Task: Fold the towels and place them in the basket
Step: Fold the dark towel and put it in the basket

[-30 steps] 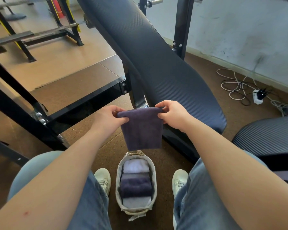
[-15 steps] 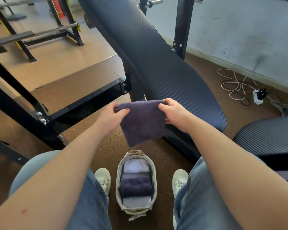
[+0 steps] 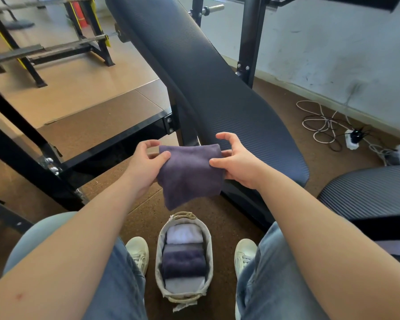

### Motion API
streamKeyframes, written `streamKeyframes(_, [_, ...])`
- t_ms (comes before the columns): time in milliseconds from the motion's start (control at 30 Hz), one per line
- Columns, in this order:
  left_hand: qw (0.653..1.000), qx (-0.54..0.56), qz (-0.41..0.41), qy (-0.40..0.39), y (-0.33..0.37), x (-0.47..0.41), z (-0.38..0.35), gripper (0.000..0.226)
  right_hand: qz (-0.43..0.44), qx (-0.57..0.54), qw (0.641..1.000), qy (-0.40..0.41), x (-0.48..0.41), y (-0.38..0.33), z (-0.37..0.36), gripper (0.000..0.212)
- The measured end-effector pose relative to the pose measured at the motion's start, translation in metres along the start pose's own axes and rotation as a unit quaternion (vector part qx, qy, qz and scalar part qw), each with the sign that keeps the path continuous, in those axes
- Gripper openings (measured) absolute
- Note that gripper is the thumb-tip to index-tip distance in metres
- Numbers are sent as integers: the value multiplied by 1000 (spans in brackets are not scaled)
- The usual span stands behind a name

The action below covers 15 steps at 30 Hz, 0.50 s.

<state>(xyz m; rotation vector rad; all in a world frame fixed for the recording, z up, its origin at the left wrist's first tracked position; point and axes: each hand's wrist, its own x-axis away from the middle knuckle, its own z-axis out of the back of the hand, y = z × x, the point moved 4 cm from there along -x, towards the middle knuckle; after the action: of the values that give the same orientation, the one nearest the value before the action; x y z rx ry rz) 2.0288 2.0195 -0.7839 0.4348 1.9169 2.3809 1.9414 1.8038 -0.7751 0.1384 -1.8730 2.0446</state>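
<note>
Pinching a folded purple towel [image 3: 191,174] by its side edges in mid-air, left hand [image 3: 146,166] on one side and right hand [image 3: 239,163] on the other, thumbs on top, above the basket [image 3: 209,241] holding white, grey and purple folded towels [image 3: 184,260] between two white shoes [image 3: 138,250].

One cam only: head-worn (wide-angle), faces fwd + down; left hand [image 3: 146,168], right hand [image 3: 240,168] close, floor [image 3: 148,218] beyond.

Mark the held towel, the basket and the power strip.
held towel [image 3: 191,174]: head view, cloth middle.
basket [image 3: 185,215]: head view, far rim.
power strip [image 3: 350,145]: head view, white body.
</note>
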Motion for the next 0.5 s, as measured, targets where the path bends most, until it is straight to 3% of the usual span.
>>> streamKeyframes(100, [1000,-8,-25,6,1,0,1,19,52,69,993,76,-6,1,4,31])
streamKeyframes(167, [999,-25,-35,-26,3,1,-3,14,76,113,986,100,-7,-1,5,13])
streamKeyframes(233, [994,-68,-58,-56,5,4,-5,14,85,114,984,106,-6,-2,5,19])
streamKeyframes(367, [970,-196,-142,-25,8,6,-3,11,117,168,972,117,-6,-3,5,35])
streamKeyframes(500, [972,-178,-153,-16,11,8,-4,13,116,174,974,87,-3,-5,0,21])
